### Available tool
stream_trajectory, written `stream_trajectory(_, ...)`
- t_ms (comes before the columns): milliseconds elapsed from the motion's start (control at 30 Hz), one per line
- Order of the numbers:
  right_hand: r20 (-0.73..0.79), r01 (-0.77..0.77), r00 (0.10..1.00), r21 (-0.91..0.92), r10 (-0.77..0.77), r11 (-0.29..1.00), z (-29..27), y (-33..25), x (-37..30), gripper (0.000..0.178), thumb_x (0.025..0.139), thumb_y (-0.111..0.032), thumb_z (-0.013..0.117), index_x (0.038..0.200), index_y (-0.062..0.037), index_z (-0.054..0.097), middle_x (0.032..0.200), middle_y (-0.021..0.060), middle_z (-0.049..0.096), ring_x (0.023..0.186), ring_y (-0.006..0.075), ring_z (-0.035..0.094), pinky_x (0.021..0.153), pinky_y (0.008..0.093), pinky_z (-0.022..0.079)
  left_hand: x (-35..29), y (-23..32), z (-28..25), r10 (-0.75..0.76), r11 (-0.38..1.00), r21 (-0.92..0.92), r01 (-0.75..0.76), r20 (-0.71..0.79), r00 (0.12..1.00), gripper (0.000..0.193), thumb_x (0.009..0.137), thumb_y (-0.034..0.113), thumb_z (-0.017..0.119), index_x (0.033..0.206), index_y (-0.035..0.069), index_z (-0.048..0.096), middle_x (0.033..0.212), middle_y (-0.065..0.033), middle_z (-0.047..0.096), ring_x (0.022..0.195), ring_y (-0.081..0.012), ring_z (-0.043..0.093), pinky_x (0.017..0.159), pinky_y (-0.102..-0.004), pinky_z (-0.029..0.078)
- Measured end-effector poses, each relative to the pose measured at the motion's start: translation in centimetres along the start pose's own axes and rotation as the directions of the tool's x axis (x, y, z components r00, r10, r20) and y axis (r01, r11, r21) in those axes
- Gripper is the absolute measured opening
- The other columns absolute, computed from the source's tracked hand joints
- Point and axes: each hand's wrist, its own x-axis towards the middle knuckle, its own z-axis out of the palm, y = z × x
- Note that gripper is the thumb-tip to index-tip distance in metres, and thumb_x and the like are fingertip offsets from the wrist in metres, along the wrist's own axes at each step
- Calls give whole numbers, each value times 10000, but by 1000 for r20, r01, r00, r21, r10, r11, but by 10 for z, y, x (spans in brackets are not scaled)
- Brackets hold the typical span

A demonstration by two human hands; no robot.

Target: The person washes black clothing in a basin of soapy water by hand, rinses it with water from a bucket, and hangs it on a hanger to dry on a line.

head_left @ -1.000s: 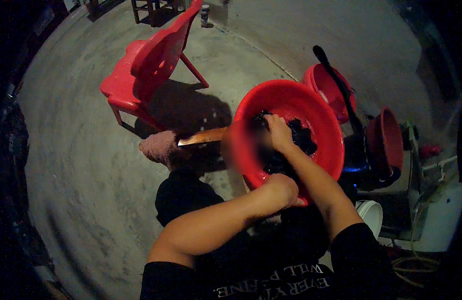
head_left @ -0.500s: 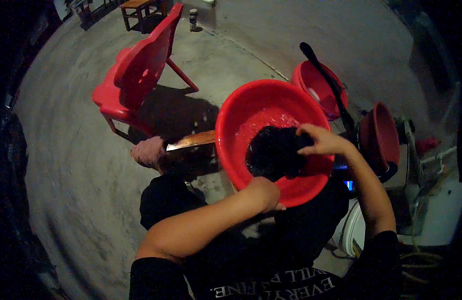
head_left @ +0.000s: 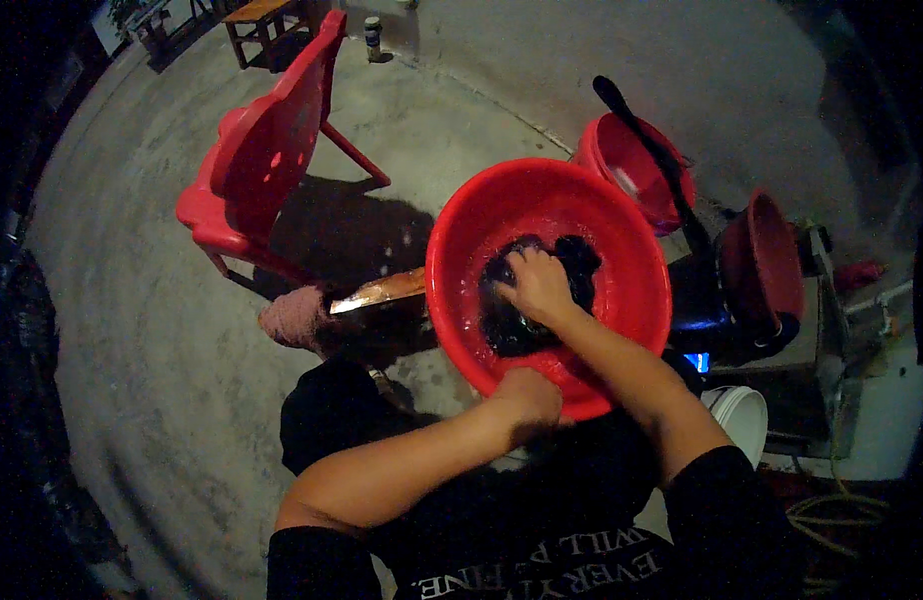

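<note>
Grey concrete floor [head_left: 162,400] surrounds a round, bright red plastic basin [head_left: 532,195] tilted before the seated person. One dark, wet mass of black cloth [head_left: 504,325] lies inside, on the basin's bottom; whether it comprises several pieces cannot be determined. Fingers [head_left: 529,262] of the right hand [head_left: 540,288] rest bent and slightly parted on top of the cloth, which extends beyond them on both sides; whether they grip its folds is unclear. The left hand [head_left: 530,395] lies at the near rim, its fingers hidden and their grasp indeterminable. Counted nearby: one red plastic chair [head_left: 272,160], one round pinkish-red tub [head_left: 667,150], one white plastic bucket [head_left: 744,420].
</note>
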Motion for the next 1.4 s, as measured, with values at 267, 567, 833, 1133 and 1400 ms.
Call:
stream_trajectory(267, 173, -353, 899, 829, 401, 433, -21, 55, 39, 451, 727, -384, 608, 1017, -39, 575, 859, 70, 619, 698, 187, 583, 656, 329, 452, 5, 2, -6, -27, 998, 51, 23, 88, 996, 626, 773, 614, 392, 814, 48, 656, 815, -166, 628, 771, -331, 606, 677, -441, 480)
stream_trajectory(567, 154, 5, 974, 723, -168, 691, -101, 85, -23, 315, 621, -161, 677, 889, -44, 560, 819, 44, 580, 786, 157, 539, 715, 297, 430, 1, 8, -12, -102, 994, 59, 95, 129, 986, 598, 780, 600, 416, 878, 57, 646, 905, -137, 624, 867, -293, 589, 742, -403, 461)
stream_trajectory(833, 575, -142, 814, 62, 81, 988, -124, 38, -19, 520, 656, -464, 634, 958, -47, 561, 975, 144, 563, 913, 269, 544, 759, 360, 436, -1, 8, -13, -127, 991, 62, 119, 147, 981, 579, 784, 584, 430, 918, 62, 642, 957, -118, 618, 895, -270, 586, 761, -384, 456)
stream_trajectory(1133, 225, -43, 968, -299, 114, 953, -19, -3, -17, 836, 662, -622, 549, 1302, -129, 334, 1310, 190, 311, 1194, 377, 301, 939, 547, 254, 4, 4, -11, -66, 997, 55, 57, 167, 984, 657, 781, 625, 364, 953, 43, 616, 941, -169, 613, 877, -331, 590, 762, -423, 471)
stream_trajectory(1400, -14, -106, 994, -161, 105, 981, -4, 5, -5, 519, 618, -352, 684, 1009, -34, 560, 992, 133, 562, 969, 296, 506, 804, 416, 400, 7, 6, -7, -115, 993, 15, 115, 186, 976, 653, 778, 624, 375, 986, 48, 602, 992, -164, 600, 930, -321, 573, 794, -430, 450)
